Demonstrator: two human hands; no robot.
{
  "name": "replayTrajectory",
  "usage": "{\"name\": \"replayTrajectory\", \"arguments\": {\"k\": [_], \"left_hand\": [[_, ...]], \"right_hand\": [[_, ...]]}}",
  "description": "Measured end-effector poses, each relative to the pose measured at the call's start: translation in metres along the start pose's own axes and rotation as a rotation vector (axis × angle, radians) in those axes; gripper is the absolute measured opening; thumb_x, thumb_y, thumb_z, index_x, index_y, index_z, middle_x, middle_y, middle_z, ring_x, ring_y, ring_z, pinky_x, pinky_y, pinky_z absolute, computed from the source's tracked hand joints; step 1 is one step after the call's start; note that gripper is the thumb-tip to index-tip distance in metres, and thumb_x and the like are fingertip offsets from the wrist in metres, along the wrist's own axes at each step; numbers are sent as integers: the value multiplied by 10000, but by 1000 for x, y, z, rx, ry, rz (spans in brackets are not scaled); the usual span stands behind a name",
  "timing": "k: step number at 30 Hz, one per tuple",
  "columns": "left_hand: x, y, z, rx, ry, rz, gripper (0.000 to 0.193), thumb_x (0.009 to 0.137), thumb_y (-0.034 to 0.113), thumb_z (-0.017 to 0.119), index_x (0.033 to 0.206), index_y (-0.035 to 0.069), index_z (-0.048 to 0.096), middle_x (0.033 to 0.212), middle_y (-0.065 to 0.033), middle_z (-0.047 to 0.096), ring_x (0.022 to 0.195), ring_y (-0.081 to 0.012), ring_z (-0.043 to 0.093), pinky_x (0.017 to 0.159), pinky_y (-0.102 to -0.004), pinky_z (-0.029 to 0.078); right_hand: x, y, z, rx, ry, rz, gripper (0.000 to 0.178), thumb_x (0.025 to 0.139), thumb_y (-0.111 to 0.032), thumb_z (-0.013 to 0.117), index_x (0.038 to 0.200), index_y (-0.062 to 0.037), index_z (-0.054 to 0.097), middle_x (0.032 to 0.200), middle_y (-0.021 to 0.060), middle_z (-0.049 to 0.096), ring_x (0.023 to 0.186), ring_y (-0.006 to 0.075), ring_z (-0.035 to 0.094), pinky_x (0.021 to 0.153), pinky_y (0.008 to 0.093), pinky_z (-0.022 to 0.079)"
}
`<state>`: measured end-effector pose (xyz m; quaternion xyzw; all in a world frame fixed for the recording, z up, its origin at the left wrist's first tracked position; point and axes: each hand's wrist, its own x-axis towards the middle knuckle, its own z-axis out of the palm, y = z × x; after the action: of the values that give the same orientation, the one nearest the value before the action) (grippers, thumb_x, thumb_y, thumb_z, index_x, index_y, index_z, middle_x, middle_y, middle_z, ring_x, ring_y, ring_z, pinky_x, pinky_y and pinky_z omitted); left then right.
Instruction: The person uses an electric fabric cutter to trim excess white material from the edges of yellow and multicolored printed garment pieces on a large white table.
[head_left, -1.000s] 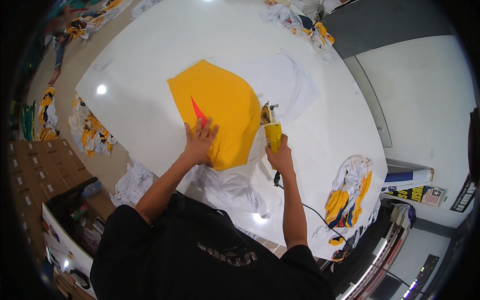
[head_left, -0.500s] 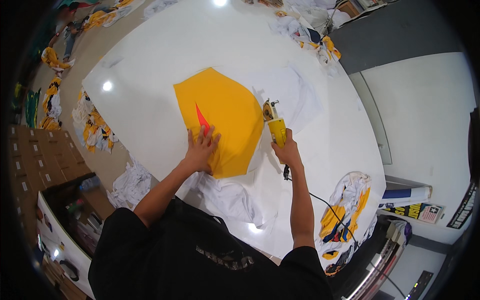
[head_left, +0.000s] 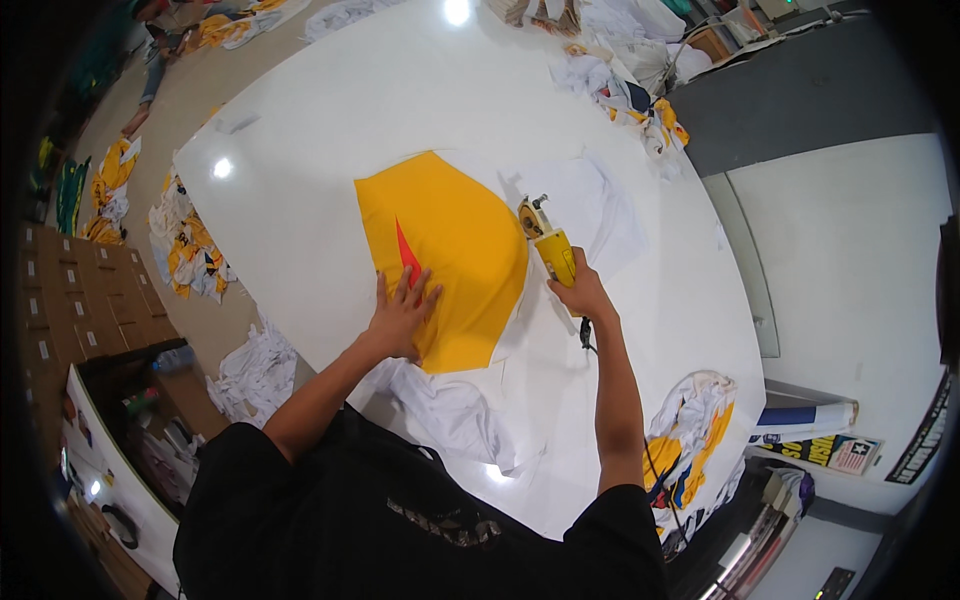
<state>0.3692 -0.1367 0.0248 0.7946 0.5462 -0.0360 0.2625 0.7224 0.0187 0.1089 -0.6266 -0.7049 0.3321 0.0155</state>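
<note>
A yellow fabric panel (head_left: 465, 240) with a red pointed patch (head_left: 406, 248) near its left edge lies flat on a white table. My left hand (head_left: 400, 320) rests on the panel's lower left, fingers spread, touching the lower end of the red patch. My right hand (head_left: 583, 290) is wrapped round the yellow body of an electric rotary fabric cutter (head_left: 553, 250). The cutter's round blade head is at the panel's right edge; whether the blade touches the cloth I cannot tell. A cord trails from the cutter's rear, beside my right forearm.
White cloth (head_left: 445, 412) lies between the panel and my body. More pale cloth (head_left: 590, 205) is right of the cutter. Yellow and white scraps (head_left: 695, 430) are heaped at the table's right edge. Cardboard boxes (head_left: 95, 290) stand at left. Another person's arm (head_left: 150, 95) shows at upper left.
The view has shifted, so the table appears slightly lower. The cutter's head has tilted a little to the left at the panel's right edge. My left hand stays on the cloth.
</note>
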Motion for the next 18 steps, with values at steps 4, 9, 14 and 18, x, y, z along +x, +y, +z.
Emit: {"name": "replayTrajectory", "arguments": {"k": [4,9,14,18], "left_hand": [[1,-2,5,15,18,6,1511,477,522,1005,1706,172,198,1777,-191,91,1635,-458,38,1197,-797,-40],[0,-3,5,-8,25,19,1532,458,523,1009,1704,163,193,1775,-198,84,1632,-467,27,1194,-802,-44],[1,-7,10,-45,54,46,1578,418,518,1016,1704,148,180,1773,-207,68,1629,-480,2,1188,-810,-31],[1,-7,14,-35,70,41,1584,410,541,1012,1705,156,186,1775,-197,74,1633,-468,4,1190,-807,-35]], "right_hand": [[21,5,-6,-35,-36,-17,806,867,-273,791,1508,-58,352,1187,309,710,1113,479,701,952,491,561],[41,0,-14,-84,-71,-57,796,866,-259,791,1500,-59,353,1179,313,711,1114,476,698,950,493,558],[57,-6,-27,-141,-123,-86,761,866,-245,783,1480,-73,368,1169,303,717,1126,477,692,942,501,555],[70,-11,-35,-168,-176,-95,755,865,-248,786,1476,-81,373,1183,293,716,1133,472,687,958,503,550]]}}
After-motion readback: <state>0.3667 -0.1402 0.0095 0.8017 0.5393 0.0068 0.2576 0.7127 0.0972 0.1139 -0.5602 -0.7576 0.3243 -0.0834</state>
